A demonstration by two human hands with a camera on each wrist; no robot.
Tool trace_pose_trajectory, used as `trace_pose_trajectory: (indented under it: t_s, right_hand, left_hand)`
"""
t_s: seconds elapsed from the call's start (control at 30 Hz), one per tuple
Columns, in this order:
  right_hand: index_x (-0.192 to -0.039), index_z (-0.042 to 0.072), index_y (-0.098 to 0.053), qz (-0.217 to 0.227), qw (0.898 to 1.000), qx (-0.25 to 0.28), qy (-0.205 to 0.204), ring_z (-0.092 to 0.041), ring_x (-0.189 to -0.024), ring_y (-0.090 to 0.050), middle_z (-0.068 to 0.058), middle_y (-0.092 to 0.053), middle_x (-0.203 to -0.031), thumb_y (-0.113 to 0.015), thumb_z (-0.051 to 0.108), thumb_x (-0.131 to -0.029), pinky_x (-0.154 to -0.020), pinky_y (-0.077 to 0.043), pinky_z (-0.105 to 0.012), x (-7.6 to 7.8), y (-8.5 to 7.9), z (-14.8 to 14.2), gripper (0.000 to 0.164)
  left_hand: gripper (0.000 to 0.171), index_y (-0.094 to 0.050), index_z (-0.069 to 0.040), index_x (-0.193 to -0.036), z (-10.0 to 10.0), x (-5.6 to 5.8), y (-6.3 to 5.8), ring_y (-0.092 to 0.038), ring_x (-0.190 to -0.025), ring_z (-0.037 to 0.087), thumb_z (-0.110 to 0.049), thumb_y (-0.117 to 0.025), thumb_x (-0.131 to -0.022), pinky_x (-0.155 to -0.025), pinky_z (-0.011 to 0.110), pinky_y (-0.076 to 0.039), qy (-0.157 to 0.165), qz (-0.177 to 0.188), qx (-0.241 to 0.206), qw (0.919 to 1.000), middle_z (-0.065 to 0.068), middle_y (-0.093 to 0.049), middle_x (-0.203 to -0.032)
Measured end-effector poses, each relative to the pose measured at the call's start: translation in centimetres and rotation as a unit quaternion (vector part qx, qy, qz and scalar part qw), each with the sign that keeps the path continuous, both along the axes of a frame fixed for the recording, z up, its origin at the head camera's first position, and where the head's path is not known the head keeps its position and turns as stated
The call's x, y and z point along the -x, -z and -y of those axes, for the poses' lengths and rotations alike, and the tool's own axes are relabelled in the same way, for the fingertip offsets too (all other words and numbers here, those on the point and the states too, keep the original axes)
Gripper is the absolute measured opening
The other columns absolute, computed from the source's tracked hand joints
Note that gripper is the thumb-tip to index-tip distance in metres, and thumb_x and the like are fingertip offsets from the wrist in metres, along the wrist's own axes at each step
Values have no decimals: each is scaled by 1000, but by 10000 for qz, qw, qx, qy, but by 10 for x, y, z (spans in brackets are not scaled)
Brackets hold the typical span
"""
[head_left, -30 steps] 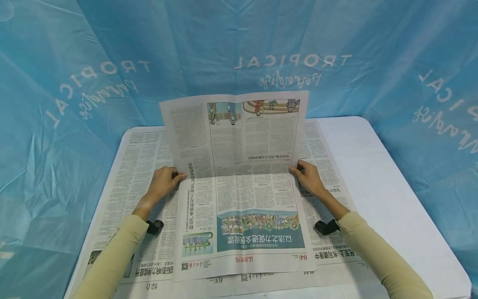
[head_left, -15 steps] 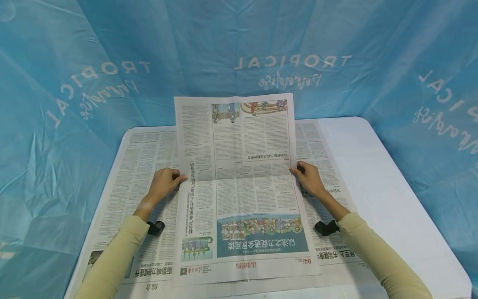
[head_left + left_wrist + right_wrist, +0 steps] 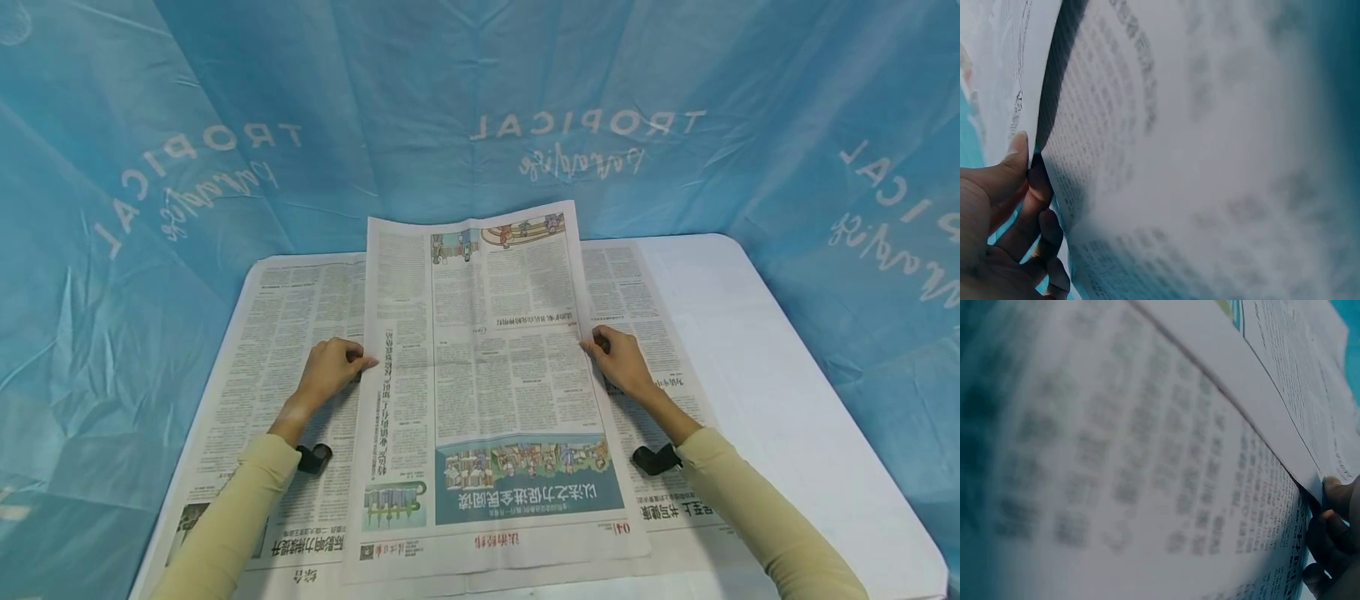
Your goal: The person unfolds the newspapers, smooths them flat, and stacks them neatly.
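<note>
A newspaper sheet (image 3: 517,375) with colour pictures and a mid-height crease is raised over other newspaper. Its far edge stands up toward the curtain; its near part slopes down to the front. My left hand (image 3: 328,373) pinches the sheet's left edge near the crease. Thumb on the printed face and fingers behind show in the left wrist view, where the left hand (image 3: 1007,219) is close. On the opposite edge, my right hand (image 3: 621,360) pinches at about the same height. The right wrist view shows that right hand (image 3: 1338,534) with thumb and fingertips at the paper's edge.
More newspaper (image 3: 262,383) lies spread under the raised sheet on a white table (image 3: 772,375). Bare table shows at the right. A blue curtain (image 3: 420,100) with printed lettering surrounds the back and sides. Black wrist devices (image 3: 313,458) sit at both wrists.
The sheet's far half has flattened out and its top edge has dropped slightly and drawn narrower. Its near edge has slid toward the front. Both hands keep their grip almost in place.
</note>
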State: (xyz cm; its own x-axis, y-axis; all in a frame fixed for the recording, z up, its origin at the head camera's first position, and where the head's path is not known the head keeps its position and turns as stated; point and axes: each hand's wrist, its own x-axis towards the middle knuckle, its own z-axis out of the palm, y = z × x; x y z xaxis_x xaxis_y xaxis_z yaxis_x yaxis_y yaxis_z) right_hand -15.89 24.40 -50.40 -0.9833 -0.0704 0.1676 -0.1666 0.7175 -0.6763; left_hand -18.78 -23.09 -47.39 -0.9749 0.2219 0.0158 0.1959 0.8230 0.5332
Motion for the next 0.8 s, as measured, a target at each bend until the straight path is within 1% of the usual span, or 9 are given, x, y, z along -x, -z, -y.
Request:
trace_pose_trajectory:
  t_s: [0.13,0.27,0.4,0.53,0.67,0.8]
  right_hand:
    - [-96,1,-64,54,9999,-110,-7,-14,-52,-42,-7,-55,-67,-62,20,-97,-52,-37,-28,-1,0,1,19]
    - [-102,0,-65,22,9998,-203,-80,-14,-57,-51,-10,-65,-76,-63,19,-97,-55,-41,-30,-1,1,1,20]
    - [-103,0,-66,46,9996,-259,-52,-14,-58,-55,-11,-67,-78,-64,20,-96,-55,-43,-31,-1,1,2,21]
    - [-103,-1,-66,34,9995,-326,39,-15,-55,-52,-11,-66,-74,-65,20,-95,-53,-41,-31,-1,1,2,23]
    - [-104,-3,-67,54,9987,-465,206,-17,-57,-55,-11,-66,-73,-68,22,-93,-55,-43,-33,-1,1,4,27]
    - [-104,-4,-66,170,9977,-539,365,-20,-64,-61,-13,-68,-77,-69,24,-92,-59,-47,-36,0,-1,6,30]
  left_hand:
    - [28,-73,6,-97,-2,-1,-3,-63,-70,23,-22,-74,-88,-72,42,-50,-192,179,47,9996,15,-72,-82]
    - [32,-73,7,-98,-6,-2,-7,-65,-71,26,-22,-76,-86,-74,45,-50,-346,253,185,9989,18,-72,-84]
    - [32,-73,6,-96,-8,-3,-11,-63,-63,23,-24,-77,-85,-63,39,-49,-507,364,227,9978,18,-72,-82]
    - [33,-71,3,-95,-8,-3,-14,-54,-54,17,-27,-78,-84,-52,31,-40,-728,583,186,9955,13,-69,-73]
    - [33,-69,3,-93,-8,-2,-14,-47,-51,16,-28,-78,-83,-48,29,-36,-778,690,113,9945,9,-64,-64]
    - [33,-69,2,-91,-7,-2,-14,-48,-52,16,-28,-79,-82,-48,30,-37,-843,747,20,9936,9,-65,-65]
